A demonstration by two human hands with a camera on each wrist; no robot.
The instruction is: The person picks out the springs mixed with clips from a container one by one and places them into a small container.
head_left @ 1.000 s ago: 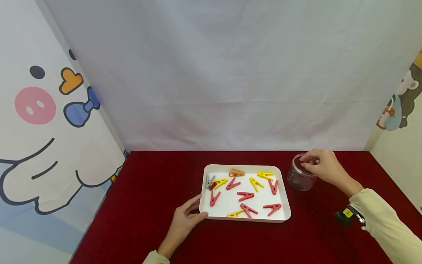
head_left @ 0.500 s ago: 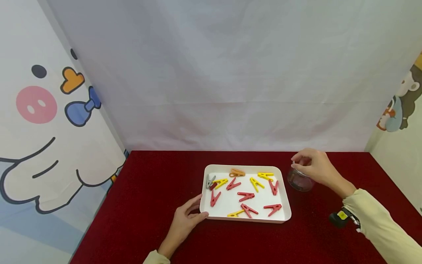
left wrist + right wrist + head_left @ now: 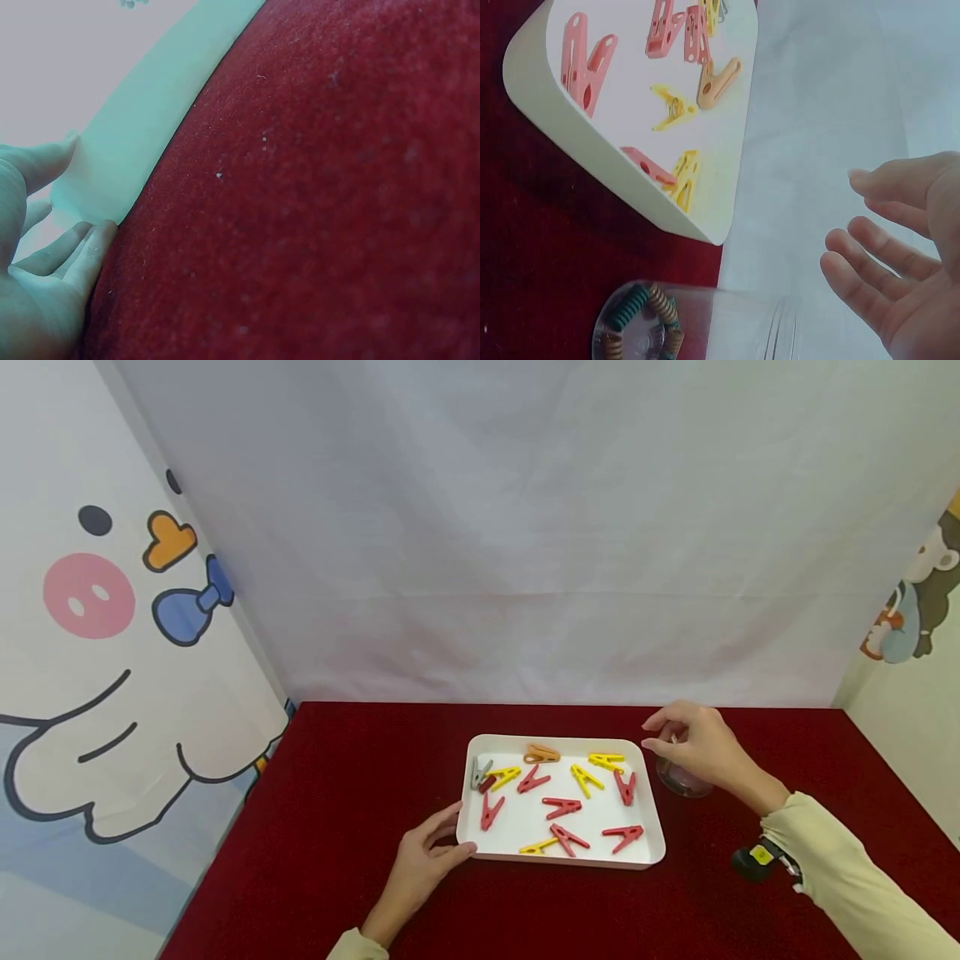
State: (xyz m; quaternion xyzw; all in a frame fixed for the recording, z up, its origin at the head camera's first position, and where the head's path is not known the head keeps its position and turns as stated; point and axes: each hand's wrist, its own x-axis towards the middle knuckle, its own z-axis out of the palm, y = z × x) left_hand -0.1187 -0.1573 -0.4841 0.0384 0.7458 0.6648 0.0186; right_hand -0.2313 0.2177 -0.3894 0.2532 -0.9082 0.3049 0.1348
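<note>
A white rectangular tray (image 3: 517, 835) holds red, yellow, orange and grey clothespins, such as a red one (image 3: 561, 808) and an orange one (image 3: 542, 753). My left hand (image 3: 422, 852) rests on the tray's near left corner, thumb along the front side and fingers at the left side. My right hand (image 3: 697, 745) hovers over a clear jar (image 3: 681, 782) to the right of the tray, partly hiding it. In the right wrist view its fingers (image 3: 855, 281) are loosely bent and apart, with nothing between them. Green and tan ridged pieces (image 3: 632, 306) lie at the jar's bottom.
A dark red cloth (image 3: 337, 793) covers the table. White fabric (image 3: 525, 527) hangs right behind its far edge. Printed cartoon panels stand at the left (image 3: 97, 693) and right (image 3: 907, 693). A wrist strap with a small black device (image 3: 752, 863) sits on the right sleeve.
My right hand has moved left across the jar's mouth, towards the tray's far right corner. The left hand has stayed at the tray's corner.
</note>
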